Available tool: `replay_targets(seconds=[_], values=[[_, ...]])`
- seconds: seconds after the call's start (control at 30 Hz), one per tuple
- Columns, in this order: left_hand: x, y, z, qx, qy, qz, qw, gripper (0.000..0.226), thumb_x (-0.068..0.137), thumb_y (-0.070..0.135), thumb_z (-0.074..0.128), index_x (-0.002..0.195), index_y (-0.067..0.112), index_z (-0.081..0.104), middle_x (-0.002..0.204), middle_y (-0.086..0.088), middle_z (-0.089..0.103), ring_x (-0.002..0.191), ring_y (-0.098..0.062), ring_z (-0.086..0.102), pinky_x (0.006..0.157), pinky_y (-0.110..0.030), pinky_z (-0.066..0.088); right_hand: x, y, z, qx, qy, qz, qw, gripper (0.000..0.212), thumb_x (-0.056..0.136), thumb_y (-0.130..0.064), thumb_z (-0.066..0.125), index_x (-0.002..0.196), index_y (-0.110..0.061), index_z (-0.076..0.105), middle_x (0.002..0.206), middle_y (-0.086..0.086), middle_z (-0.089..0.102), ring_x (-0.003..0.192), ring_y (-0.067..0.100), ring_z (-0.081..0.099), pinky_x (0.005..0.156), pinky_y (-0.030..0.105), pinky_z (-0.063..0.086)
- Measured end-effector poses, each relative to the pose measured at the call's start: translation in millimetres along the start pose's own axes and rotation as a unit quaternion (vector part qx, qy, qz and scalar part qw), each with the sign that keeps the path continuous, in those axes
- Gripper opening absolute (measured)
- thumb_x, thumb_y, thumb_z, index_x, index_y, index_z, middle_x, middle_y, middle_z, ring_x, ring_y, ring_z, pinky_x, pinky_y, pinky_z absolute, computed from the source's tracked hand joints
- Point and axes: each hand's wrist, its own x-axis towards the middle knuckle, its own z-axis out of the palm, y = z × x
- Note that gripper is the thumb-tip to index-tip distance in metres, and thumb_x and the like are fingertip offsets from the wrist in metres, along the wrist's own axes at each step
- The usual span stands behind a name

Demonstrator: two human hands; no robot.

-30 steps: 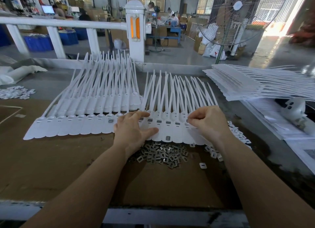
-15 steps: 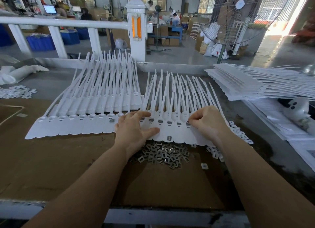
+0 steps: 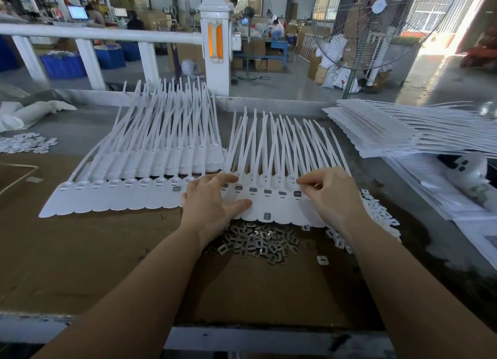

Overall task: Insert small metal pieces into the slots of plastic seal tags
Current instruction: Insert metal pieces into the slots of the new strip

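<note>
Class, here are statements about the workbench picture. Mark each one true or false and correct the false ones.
1. The left hand lies flat on the tags. True.
2. The metal pieces are piled in a blue tray. False: they lie loose on the cardboard.
3. The right hand has its fingers curled at a tag's slot. True.
4. Every tag in the left row holds a metal piece. False: most slots look empty.
5. A fan stands behind the bench. True.

White seal tags (image 3: 274, 208) fanned beside metal pieces (image 3: 258, 241)
</note>
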Motion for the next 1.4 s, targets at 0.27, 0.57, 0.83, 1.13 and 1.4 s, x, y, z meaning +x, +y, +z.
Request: replay_targets(seconds=[0.27,0.57,0.83,1.13,1.4], values=[[-0.7,1.4,-0.4,-0.004,-0.003,-0.002,1.000,0.053,0.073,0.051,0.069,0.121,0.039,0.053,0.135,0.003,0.047,0.129,-0.022,0.027,0.108,-0.046,0.023,-22.9,-17.9,11.2,-0.046,-0.102,-0.097,0.989,0.012,0.083,-0.017,0.067,0.093,-0.019,0.073,0.092,-0.007,0.065,0.082,0.006,0.057,0.081,0.021,0.047],[-1.2,1.9,-1.3,-0.002,-0.001,-0.003,1.000,0.051,0.073,0.051,0.070,0.120,0.039,0.053,0.135,0.003,0.048,0.129,-0.023,0.029,0.108,-0.047,0.024,-32.1,-27.0,22.5,-0.167,-0.108,-0.151,0.968,0.025,0.084,-0.040,0.063,0.103,-0.024,0.069,0.103,-0.007,0.058,0.096,0.011,0.053,0.085,0.029,0.046],[-1.7,2.3,-2.0,-0.011,-0.001,-0.003,1.000,0.051,0.072,0.049,0.071,0.120,0.038,0.054,0.134,0.002,0.048,0.129,-0.022,0.028,0.108,-0.045,0.023,-41.4,-26.7,26.0,-0.269,-0.099,-0.251,0.924,0.017,0.093,-0.020,0.050,0.101,-0.020,0.065,0.101,-0.003,0.053,0.093,0.016,0.052,0.079,0.031,0.048],[-2.2,2.5,-2.9,-0.011,-0.008,-0.002,1.000,0.052,0.074,0.050,0.069,0.122,0.037,0.053,0.136,0.002,0.047,0.129,-0.023,0.027,0.109,-0.046,0.023,-25.4,-5.1,2.7,-0.045,0.007,-0.105,0.993,0.015,0.095,-0.018,0.048,0.095,-0.014,0.062,0.087,0.001,0.065,0.076,0.014,0.056,0.068,0.021,0.044],[-2.2,2.4,-2.5,-0.013,-0.012,-0.004,1.000,0.051,0.074,0.050,0.069,0.122,0.037,0.053,0.138,0.002,0.046,0.131,-0.024,0.026,0.109,-0.049,0.021,-10.0,16.8,-4.2,0.008,0.009,-0.062,0.998,0.015,0.097,-0.013,0.043,0.086,-0.017,0.053,0.084,-0.005,0.063,0.073,-0.003,0.053,0.063,0.004,0.036]])
